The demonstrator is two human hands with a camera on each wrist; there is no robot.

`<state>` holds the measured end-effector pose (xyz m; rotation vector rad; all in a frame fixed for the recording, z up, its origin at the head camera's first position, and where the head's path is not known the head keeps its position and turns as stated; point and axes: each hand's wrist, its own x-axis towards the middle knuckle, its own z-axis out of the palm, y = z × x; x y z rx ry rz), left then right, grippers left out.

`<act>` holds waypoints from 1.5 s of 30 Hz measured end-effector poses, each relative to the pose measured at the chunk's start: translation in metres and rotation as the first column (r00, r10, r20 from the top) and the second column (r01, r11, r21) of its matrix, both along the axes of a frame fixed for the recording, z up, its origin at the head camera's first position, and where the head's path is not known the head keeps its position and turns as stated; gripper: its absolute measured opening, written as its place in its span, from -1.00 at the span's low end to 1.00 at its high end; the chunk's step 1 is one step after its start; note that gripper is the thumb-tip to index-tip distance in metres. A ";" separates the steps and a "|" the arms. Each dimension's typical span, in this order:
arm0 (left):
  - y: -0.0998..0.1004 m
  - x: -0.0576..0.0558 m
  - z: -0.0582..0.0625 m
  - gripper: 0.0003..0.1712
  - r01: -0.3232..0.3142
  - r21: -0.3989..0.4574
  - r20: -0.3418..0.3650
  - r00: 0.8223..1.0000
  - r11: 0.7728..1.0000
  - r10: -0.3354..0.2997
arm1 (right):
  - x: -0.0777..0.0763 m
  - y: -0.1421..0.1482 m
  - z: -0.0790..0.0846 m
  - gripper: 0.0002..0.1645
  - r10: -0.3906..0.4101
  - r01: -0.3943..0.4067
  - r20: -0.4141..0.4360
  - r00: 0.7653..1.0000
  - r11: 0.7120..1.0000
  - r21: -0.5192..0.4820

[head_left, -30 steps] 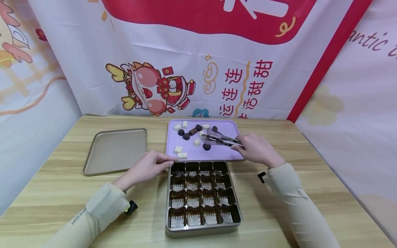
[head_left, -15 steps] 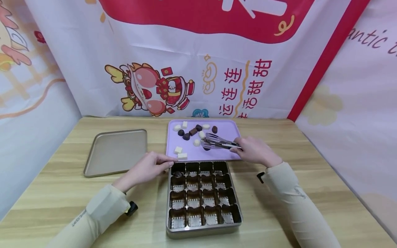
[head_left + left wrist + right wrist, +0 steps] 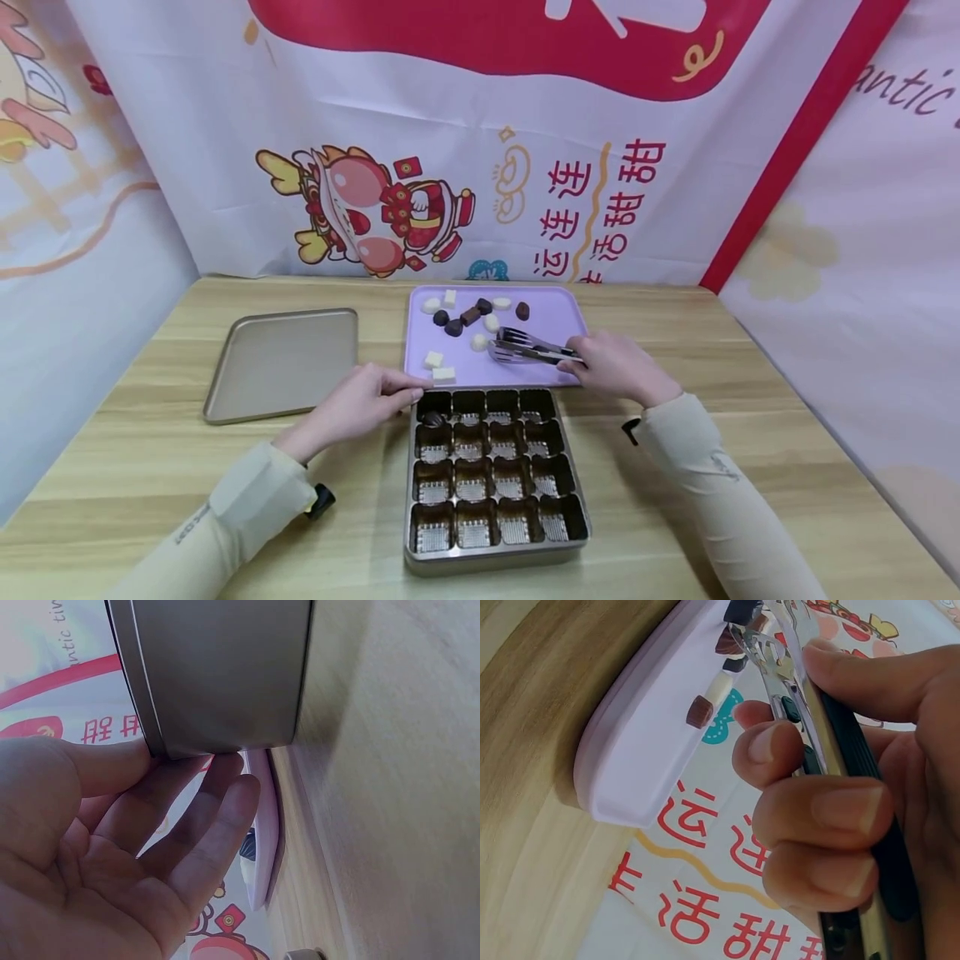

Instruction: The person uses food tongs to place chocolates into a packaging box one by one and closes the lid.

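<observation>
My right hand (image 3: 617,367) grips a pair of metal serving tongs (image 3: 536,348) with curled fingers; dark handle grips show in the right wrist view. The slotted tong ends are low over the lilac tray (image 3: 453,348), covering a dark chocolate there. At the near left edge of that tray lie white chocolate pieces (image 3: 443,375). My left hand (image 3: 360,408) pinches the far left corner of a metal chocolate box (image 3: 495,553), thumb on its side and fingers round the corner in the left wrist view. Its far left compartment holds a dark chocolate (image 3: 433,419).
Several dark and white chocolates, including a brown one (image 3: 470,316), lie scattered at the back of the lilac tray. A flat champagne-coloured lid or tray (image 3: 288,367) lies left on the wooden table (image 3: 337,533). A printed cloth (image 3: 420,100) hangs behind the table.
The tongs have come down and nearer, over the dark chocolate that lay uncovered a second ago, and their ends have drawn closer together. My left hand stays at the box corner.
</observation>
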<state>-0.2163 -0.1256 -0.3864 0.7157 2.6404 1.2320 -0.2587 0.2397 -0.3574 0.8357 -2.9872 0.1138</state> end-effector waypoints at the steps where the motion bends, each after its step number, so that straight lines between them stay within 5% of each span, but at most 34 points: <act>1: 0.000 0.000 0.001 -0.75 0.002 -0.001 0.003 1.000 1.000 -0.002 | 0.000 0.000 -0.001 -0.72 -0.004 0.004 -0.003 1.000 1.000 0.002; 45: 0.002 0.000 0.000 -0.72 -0.016 -0.015 -0.013 1.000 1.000 0.015 | 0.003 0.002 0.006 -0.74 0.051 -0.051 -0.056 0.997 0.999 0.001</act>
